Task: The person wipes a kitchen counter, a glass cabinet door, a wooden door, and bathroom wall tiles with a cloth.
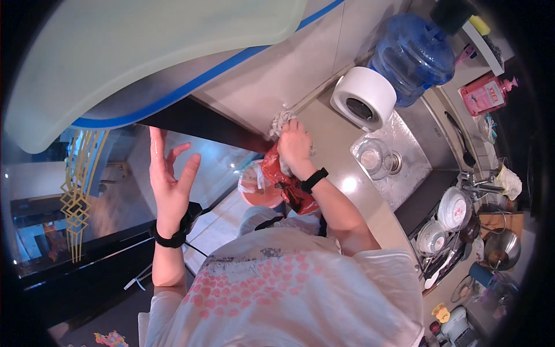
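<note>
My right hand (294,148) is closed on a crumpled greyish-white cloth (281,124), which bunches up against the wall at the counter's far left end. Just below that hand a shiny red plastic bag (292,188) hangs over the counter's edge; how it is held up is hidden. Under the bag, a pink bin (261,197) with a whitish bag at its rim stands on the floor. Raised at the left, my left hand (171,179) is open, its fingers stretched and holding nothing. It is nearest to a glossy dark panel, and each wrist wears a black band.
The beige counter (331,151) holds a white round appliance (365,96) and a blue water jug (413,55). A clear glass bowl (373,157) sits in the metal sink (403,137). Dishes (454,209) stack at the right. A pale curved panel (156,46) overhangs the upper left.
</note>
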The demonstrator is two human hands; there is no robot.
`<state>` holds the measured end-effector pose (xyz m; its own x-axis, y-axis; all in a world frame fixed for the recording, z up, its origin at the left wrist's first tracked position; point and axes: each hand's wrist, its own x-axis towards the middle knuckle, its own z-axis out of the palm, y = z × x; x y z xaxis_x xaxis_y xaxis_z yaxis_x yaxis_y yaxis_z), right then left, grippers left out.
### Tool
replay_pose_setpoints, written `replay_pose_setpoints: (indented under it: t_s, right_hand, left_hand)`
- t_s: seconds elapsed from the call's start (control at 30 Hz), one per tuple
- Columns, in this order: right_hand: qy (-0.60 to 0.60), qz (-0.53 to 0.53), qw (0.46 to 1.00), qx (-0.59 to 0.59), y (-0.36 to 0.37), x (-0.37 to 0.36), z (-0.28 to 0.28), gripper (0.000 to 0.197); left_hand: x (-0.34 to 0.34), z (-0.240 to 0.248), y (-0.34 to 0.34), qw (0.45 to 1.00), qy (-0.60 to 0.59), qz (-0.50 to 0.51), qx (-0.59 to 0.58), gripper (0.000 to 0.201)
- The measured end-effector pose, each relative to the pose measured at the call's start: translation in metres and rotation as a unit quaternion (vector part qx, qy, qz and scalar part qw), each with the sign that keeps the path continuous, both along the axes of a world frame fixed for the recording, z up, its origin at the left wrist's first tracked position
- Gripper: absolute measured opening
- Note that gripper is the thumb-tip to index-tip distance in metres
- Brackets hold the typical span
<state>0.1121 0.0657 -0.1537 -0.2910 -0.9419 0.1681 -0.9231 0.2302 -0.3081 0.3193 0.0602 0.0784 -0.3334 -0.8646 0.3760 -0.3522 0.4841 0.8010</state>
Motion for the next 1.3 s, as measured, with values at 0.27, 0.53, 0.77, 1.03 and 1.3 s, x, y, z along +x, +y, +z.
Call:
replay_pose_setpoints:
  t_s: [0.27,0.53,0.77,1.03,1.3]
  right_hand:
    - [-0.057,-0.127,0.99,0.038,-0.027,-0.082,-0.021,0.033]
    - [-0.122,-0.156,0.98,-0.028,-0.036,-0.049,0.001,0.034]
    - [-0.083,-0.015,0.996,-0.025,-0.004,0.017,-0.006,0.037]
    - [-0.072,0.203,0.971,0.106,0.035,-0.01,0.016,0.038]
    - [0.066,-0.08,0.995,0.016,0.009,-0.058,0.001,0.037]
  left_hand:
    - [-0.001,-0.001,-0.001,1.0,0.005,-0.007,0.003,0.077]
    - [-0.003,0.003,0.0,0.999,-0.037,-0.016,-0.024,0.081]
    - [-0.007,0.0,-0.002,0.998,-0.027,-0.025,-0.046,0.084]
    - [-0.005,0.003,-0.004,1.0,-0.01,-0.007,-0.014,0.081]
    - [-0.01,0.005,0.0,0.999,0.004,-0.028,0.025,0.078]
